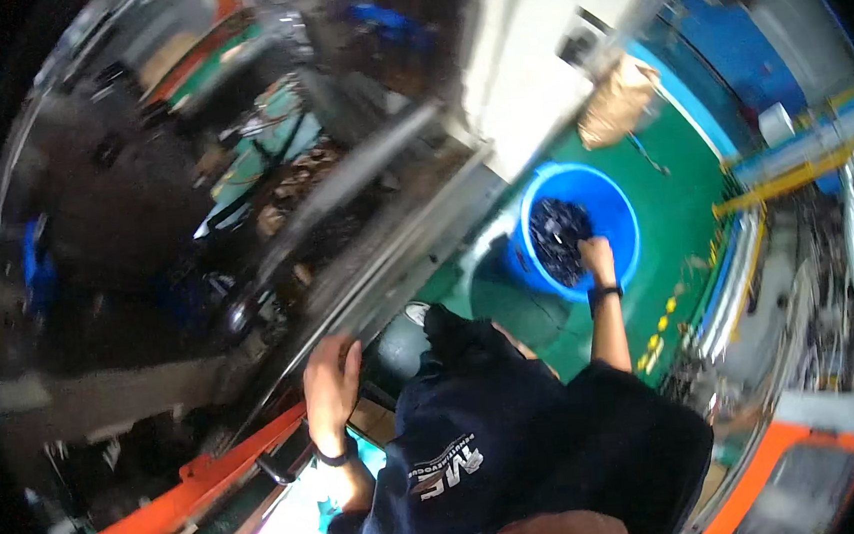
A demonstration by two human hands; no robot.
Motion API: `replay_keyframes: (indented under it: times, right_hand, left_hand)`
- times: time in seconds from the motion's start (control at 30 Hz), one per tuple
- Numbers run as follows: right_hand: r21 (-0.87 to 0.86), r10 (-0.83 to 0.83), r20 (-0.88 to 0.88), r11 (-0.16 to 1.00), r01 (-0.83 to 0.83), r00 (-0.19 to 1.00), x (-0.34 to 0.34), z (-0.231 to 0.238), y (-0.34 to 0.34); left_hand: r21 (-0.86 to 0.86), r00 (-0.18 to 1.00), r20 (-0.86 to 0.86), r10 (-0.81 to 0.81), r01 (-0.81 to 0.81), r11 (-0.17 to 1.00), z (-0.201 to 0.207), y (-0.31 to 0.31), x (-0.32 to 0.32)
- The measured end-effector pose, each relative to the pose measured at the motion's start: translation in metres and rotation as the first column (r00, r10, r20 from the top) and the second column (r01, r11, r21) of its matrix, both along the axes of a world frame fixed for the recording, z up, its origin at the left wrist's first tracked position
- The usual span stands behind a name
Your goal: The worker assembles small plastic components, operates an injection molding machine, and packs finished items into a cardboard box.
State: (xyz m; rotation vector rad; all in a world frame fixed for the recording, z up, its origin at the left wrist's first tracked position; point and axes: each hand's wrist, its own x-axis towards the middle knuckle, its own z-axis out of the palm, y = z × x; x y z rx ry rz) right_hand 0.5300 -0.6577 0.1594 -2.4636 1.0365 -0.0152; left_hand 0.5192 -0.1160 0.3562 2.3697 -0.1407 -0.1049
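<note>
A round blue bucket [627, 213] stands on the floor to my right, partly filled with small dark, shiny pieces [555, 235]. My right hand [597, 257] is over the near right side of its mouth, with the fingers curled closed. Whatever they hold, if anything, is hidden. My left hand [332, 383] is beside the metal edge [373, 286] of a machine, fingers stretched out and nothing seen in them. Whether it touches that edge I cannot tell. Both wrists have dark bands.
Left of me lies the dark, cluttered machine interior with a blurred metal bar [351, 198]. A white machine panel [539, 37] rises ahead. Beyond the bucket, a brown bag [620, 103] rests on the green floor [676, 182]. An orange bar [156, 514] is low left; yellow rails [791, 178] stand right.
</note>
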Motion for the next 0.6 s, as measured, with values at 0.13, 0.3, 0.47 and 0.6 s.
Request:
replay_keyframes:
  times: [0.13,0.3,0.47,0.6]
  right_hand:
    - [0.796,0.092,0.291,0.528,-0.295,0.952,0.070,0.023,0.118]
    - [0.456,0.681,0.564,0.215,-0.864,0.467,0.209,0.212,0.327]
    - [-0.101,0.709,0.695,0.261,-0.960,0.119,0.374,0.250,0.469]
    - [-0.142,0.764,0.644,0.091,-0.986,-0.022,0.448,0.250,0.529]
  left_hand:
    - [-0.149,0.980,0.186,0.074,-0.047,0.988,-0.003,0.012,0.032]
    - [-0.214,0.915,0.282,0.289,-0.234,0.948,0.000,0.032,0.037]
    - [-0.264,0.865,0.249,0.436,-0.373,0.890,0.001,0.036,0.038]
    - [-0.255,0.817,0.222,0.532,-0.478,0.840,-0.014,0.039,0.029]
